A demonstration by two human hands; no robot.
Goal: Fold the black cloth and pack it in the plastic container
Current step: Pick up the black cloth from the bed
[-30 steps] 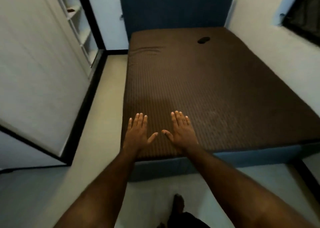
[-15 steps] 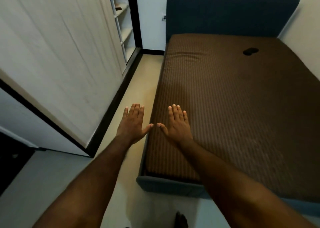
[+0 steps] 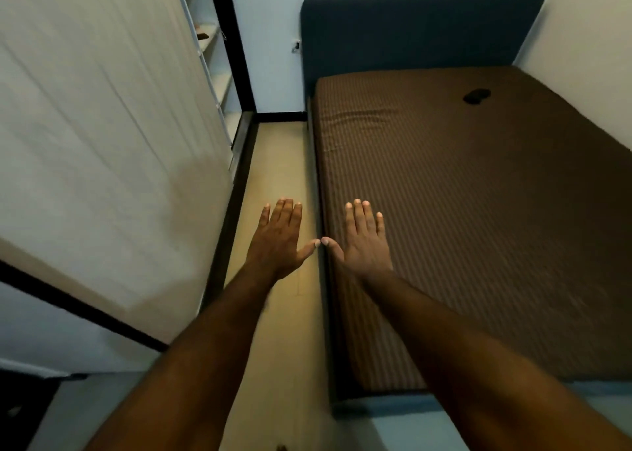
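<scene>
My left hand (image 3: pixel 278 240) and my right hand (image 3: pixel 364 242) are held out in front of me, palms down, fingers straight, thumb tips almost touching. Both hold nothing. The left hand is over the strip of floor beside the bed, the right hand over the left edge of the brown striped mattress (image 3: pixel 478 211). A small dark object (image 3: pixel 477 95) lies far up the mattress near the headboard; I cannot tell what it is. No black cloth that I can identify and no plastic container are in view.
A blue upholstered headboard (image 3: pixel 420 30) and bed frame stand against the far wall. A pale wardrobe door (image 3: pixel 102 160) stands on the left, with open shelves (image 3: pixel 212 57) behind it. A narrow beige floor strip (image 3: pixel 277 163) runs between wardrobe and bed.
The view has swung left, so the bed now sits on the right and the wardrobe fills the left. My hands stay outstretched and flat, thumbs now nearly touching.
</scene>
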